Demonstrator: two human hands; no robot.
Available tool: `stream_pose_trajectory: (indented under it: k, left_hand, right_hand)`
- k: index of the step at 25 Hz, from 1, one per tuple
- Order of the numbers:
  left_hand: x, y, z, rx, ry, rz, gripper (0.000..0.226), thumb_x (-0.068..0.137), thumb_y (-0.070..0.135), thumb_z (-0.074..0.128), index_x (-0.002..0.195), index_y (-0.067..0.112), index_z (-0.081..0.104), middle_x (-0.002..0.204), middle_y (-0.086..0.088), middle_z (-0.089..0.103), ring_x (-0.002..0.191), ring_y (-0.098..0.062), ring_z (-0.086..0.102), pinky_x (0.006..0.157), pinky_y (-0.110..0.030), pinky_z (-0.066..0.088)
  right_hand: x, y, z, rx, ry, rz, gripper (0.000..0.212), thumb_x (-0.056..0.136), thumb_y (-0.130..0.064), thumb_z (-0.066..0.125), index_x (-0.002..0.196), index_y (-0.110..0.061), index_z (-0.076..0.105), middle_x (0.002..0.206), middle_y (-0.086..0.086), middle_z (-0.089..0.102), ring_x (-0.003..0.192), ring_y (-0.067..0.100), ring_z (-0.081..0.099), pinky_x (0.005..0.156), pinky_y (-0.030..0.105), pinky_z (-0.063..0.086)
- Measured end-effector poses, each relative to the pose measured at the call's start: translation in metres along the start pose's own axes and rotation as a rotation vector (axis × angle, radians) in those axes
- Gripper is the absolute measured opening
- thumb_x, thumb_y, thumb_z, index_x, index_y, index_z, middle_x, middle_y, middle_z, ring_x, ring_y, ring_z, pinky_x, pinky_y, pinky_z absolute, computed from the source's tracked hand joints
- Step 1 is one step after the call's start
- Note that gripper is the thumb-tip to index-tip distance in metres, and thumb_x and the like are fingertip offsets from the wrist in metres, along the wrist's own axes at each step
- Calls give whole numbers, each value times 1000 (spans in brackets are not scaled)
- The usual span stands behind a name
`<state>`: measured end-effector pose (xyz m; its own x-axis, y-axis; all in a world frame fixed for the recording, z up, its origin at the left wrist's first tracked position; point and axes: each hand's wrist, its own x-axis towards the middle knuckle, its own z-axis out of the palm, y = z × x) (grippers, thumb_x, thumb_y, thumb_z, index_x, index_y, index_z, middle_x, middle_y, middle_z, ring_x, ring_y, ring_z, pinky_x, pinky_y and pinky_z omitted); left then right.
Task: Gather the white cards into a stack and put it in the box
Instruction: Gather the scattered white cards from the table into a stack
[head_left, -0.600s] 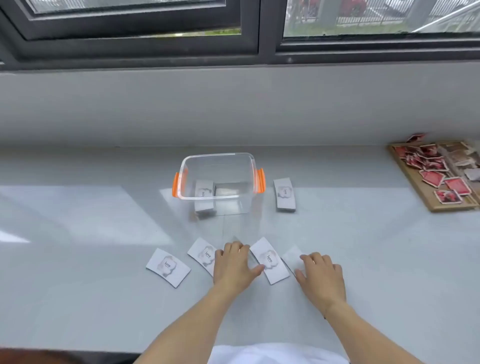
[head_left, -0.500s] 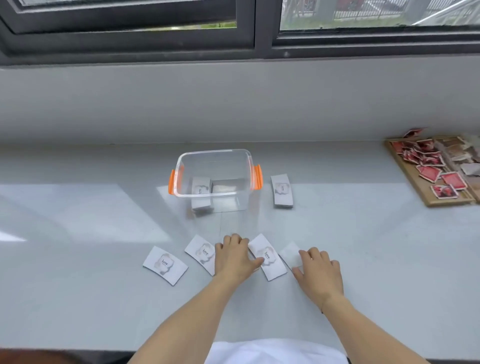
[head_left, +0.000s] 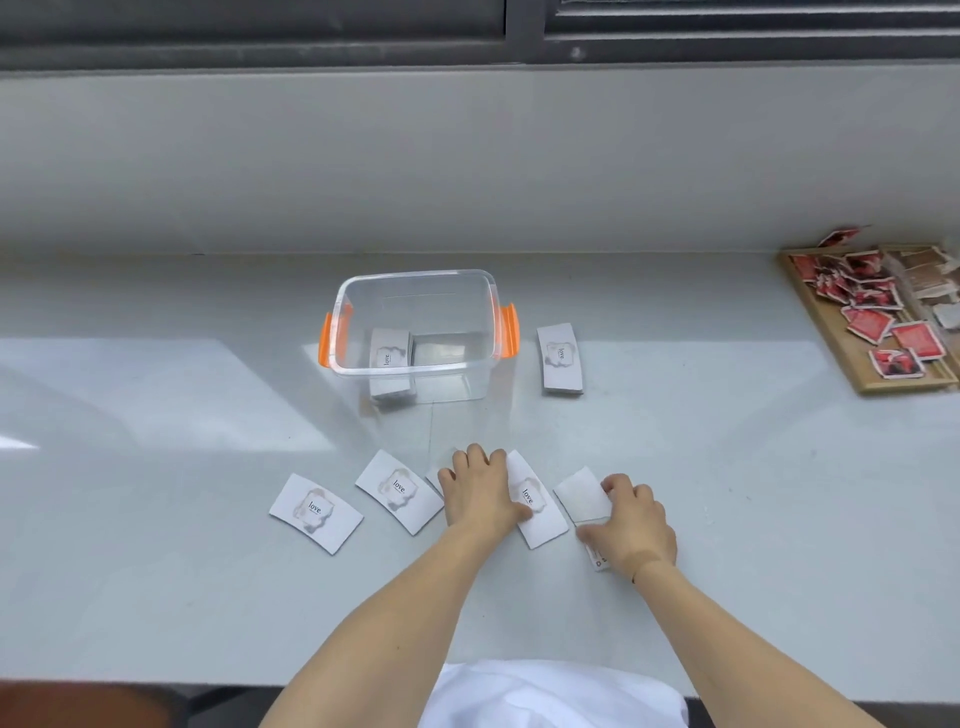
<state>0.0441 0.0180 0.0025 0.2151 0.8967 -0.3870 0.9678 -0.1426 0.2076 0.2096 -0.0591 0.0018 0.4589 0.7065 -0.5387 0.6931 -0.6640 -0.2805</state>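
Note:
Several white "love" cards lie in a row on the grey counter: one at the far left (head_left: 316, 512), one beside it (head_left: 399, 490), one in the middle (head_left: 535, 499). My left hand (head_left: 480, 491) lies flat, fingers together, partly over the middle card and another card's corner. My right hand (head_left: 631, 525) pinches a blank-faced card (head_left: 582, 493), its far end lifted; another card peeks out under the wrist. The clear box (head_left: 415, 275) with orange handles holds a card stack (head_left: 390, 353). A second stack (head_left: 560, 357) lies right of the box.
A wooden tray (head_left: 841, 358) with several red and white packets sits at the far right of the counter. A grey wall and a window frame rise behind the box. The counter's front edge runs just below my forearms.
My right hand has curled its fingers around the rightmost card and tipped it up. The left hand has stayed over the middle cards. The camera has tilted downward.

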Motion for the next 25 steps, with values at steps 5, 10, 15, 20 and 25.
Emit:
stream_pose_trajectory:
  k: [5,10,15,20,25]
  left_hand:
    - [3,-12,-1,-176,37,42,45,80,37,67,121,30,49,116,-1,48,113,-24,41,89,-37,26]
    - [-1,-20,0,-433,14,101,13,86,30,61,98,32,60,96,8,60,94,-17,56,77,-35,24]
    - [-13,-13,7,-448,75,92,9,85,32,59,91,30,53,91,10,66,88,-15,58,77,-35,27]
    - [-24,-15,18,-365,123,162,15,88,30,55,101,29,50,93,11,64,94,-14,57,83,-34,30]
    - [-20,-44,17,-190,213,113,29,86,31,58,115,31,53,111,9,57,110,-18,47,86,-33,31]
  right_hand:
    - [13,10,-11,313,-103,-2,20,75,-24,67,92,-28,58,94,0,65,78,19,63,66,33,52]
    - [6,2,-18,530,-132,-159,22,89,-20,55,90,-38,66,84,-3,69,79,21,64,67,33,51]
    - [-16,-15,-7,475,-227,-334,16,90,-33,59,102,-44,61,92,-12,70,83,9,63,73,31,50]
    - [-23,-14,3,46,-98,-473,34,91,-19,49,120,-38,49,101,-9,64,89,17,59,69,36,51]
    - [-15,-19,5,-174,252,-570,45,87,-4,48,125,-29,48,100,-4,59,86,24,51,61,32,33]
